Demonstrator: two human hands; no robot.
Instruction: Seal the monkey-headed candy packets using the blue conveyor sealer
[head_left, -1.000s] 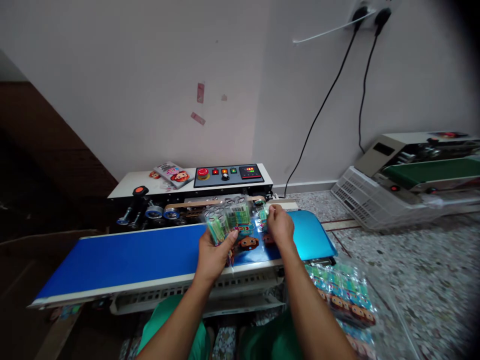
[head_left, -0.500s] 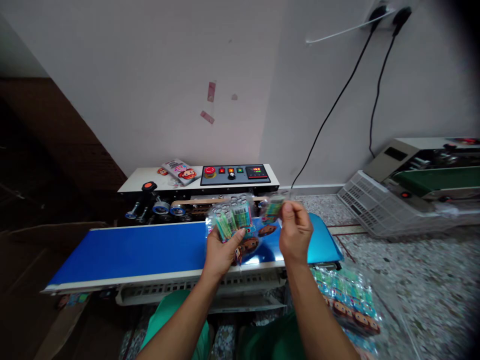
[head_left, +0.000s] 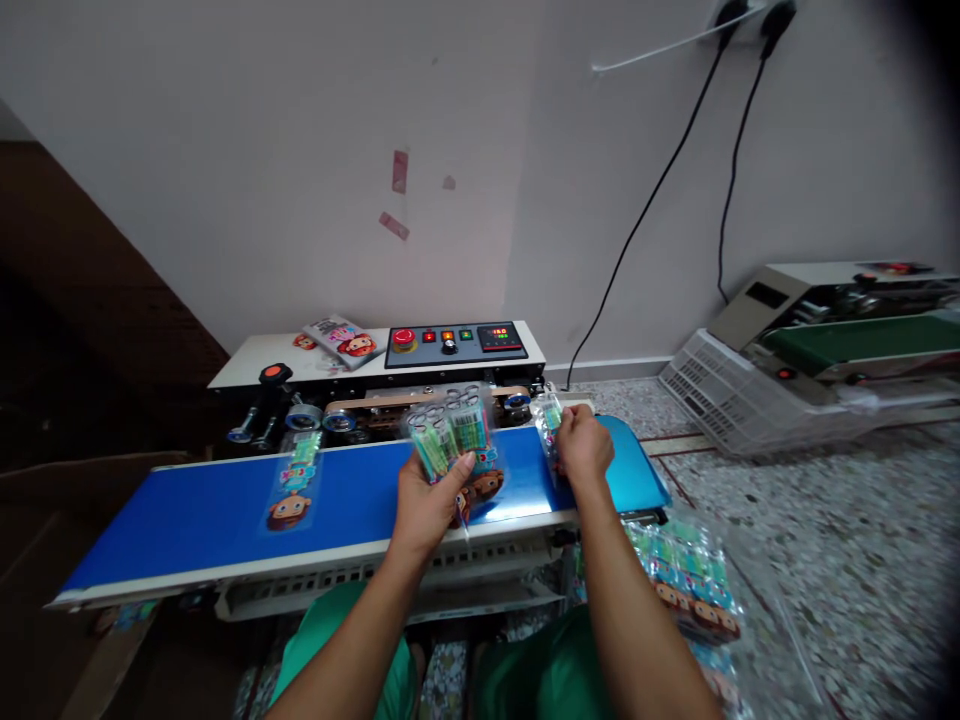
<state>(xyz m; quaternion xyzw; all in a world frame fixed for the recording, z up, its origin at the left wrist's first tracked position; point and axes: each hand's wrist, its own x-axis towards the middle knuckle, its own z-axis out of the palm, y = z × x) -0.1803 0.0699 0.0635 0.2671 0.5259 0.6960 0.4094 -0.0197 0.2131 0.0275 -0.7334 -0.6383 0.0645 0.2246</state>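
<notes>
- Left hand (head_left: 427, 505), above the blue belt (head_left: 217, 510): grip clasped around several packets (head_left: 436, 445).
- Right hand (head_left: 587, 448), near the blue belt's right end: grip pinching a single packet (head_left: 550, 418).

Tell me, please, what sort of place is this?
Probably a small packing workshop: there are a long, flat blue conveyor belt, piled flat, clear plastic packets printed with brown-haired cartoon faces, and a beige-bodied machine with a flat green belt.
</notes>
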